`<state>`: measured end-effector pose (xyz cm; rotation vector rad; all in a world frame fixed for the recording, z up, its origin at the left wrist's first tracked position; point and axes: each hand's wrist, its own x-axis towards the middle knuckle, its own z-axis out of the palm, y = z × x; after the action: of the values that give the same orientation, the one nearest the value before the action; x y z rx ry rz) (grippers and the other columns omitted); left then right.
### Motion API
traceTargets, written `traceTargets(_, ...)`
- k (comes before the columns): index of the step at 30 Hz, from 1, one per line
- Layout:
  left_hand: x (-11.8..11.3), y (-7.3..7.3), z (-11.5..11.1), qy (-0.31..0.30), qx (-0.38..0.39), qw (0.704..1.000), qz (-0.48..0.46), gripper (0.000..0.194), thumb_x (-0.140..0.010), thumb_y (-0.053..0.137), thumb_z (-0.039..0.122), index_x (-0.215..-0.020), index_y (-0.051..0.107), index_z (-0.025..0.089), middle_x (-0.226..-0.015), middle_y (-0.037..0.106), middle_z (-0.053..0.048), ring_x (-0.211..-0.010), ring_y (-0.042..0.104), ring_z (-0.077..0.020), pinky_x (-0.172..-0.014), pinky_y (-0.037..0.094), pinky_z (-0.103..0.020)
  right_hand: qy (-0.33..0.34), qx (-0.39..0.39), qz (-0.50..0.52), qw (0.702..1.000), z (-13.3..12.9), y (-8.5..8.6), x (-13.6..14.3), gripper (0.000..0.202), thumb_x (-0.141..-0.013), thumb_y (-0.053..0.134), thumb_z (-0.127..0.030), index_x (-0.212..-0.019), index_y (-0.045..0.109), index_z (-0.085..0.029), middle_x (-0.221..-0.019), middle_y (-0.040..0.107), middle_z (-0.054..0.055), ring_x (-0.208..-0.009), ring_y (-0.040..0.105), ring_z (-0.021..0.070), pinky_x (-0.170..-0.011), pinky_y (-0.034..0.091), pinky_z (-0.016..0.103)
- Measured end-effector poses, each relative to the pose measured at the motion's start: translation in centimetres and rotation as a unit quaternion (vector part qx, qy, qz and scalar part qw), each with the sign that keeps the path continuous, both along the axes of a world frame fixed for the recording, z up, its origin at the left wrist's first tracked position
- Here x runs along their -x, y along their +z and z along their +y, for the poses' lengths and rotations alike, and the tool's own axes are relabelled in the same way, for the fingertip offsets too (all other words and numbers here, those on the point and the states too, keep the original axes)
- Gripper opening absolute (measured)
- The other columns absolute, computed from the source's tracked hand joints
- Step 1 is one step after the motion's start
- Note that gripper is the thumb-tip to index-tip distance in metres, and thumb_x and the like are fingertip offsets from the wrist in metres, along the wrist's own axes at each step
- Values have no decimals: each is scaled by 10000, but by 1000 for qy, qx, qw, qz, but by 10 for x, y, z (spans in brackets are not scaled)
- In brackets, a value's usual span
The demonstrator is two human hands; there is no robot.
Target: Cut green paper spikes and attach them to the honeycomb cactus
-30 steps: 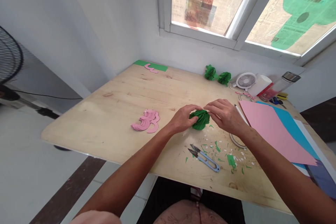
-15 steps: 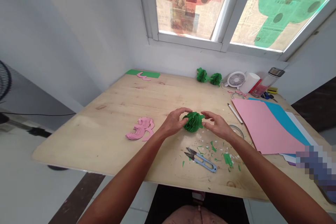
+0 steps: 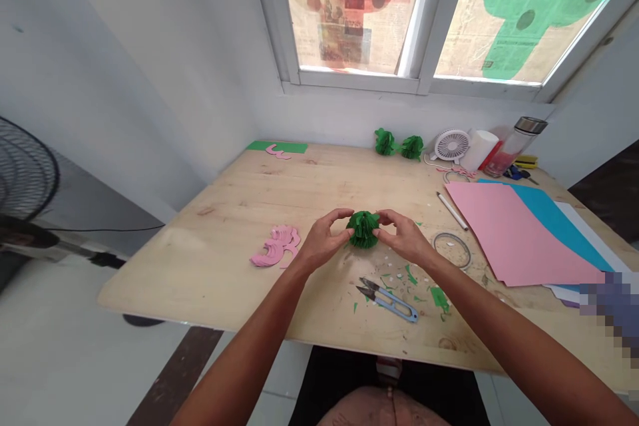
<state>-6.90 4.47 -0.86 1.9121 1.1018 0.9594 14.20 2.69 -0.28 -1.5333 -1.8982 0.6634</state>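
A round green pleated paper ball (image 3: 363, 229) sits between my hands over the middle of the table. My left hand (image 3: 327, 234) pinches its left side between thumb and fingers. On the opposite side, my right hand (image 3: 402, 234) grips the edge with thumb and fingertips. Blue-handled thread snips (image 3: 392, 301) lie nearer to me, among green paper scraps (image 3: 440, 299). To the left rest pink cut-paper curls (image 3: 276, 247), layered in a stack. A grey wire ring (image 3: 469, 256) is beside my right wrist, partly hidden by it.
Two green paper pieces (image 3: 412, 146) stand against the back wall, near a small white fan (image 3: 452, 145) and a glass bottle (image 3: 514, 148). Pink sheets (image 3: 514, 233) cover the right side, with a white pen (image 3: 452, 211) alongside. A green strip (image 3: 294, 147) lies at the back left.
My right hand has closed in on the paper ball's right side; its fingers were more apart before. The ball has turned a little, and the camera view has shifted slightly.
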Motion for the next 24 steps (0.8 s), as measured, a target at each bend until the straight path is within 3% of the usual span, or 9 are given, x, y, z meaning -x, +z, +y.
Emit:
traceTargets(7, -6, -8, 2, 1, -6, 1000, 29, 605, -717, 662, 314, -1277, 456, 211, -1265, 584, -87, -1146, 560, -236, -981, 440, -401, -21, -9, -4, 1000, -2, 1, 10, 261, -781, 598, -270, -1036, 614, -212, -1011, 708, 80, -968, 647, 239, -855, 474, 387)
traceTargets(15, -10, -5, 9, -6, -8, 999, 50, 464, -720, 617, 264, -1173, 534, 206, -1171, 638, -63, -1076, 600, -223, -944, 465, -398, -26, -2, -8, 1000, -2, 5, 10, 253, -780, 591, -267, -1025, 621, -207, -1028, 707, 84, -977, 644, 249, -853, 475, 398)
traceTargets(24, -9, 3, 11, -45, 1, 996, 79, 525, -719, 626, 288, -1222, 499, 213, -1254, 589, -73, -1143, 557, -238, -975, 437, -419, -15, 1, 1, 1000, -2, 4, -1, 276, -778, 586, -250, -1052, 613, -224, -1053, 703, 64, -991, 643, 235, -860, 481, 386)
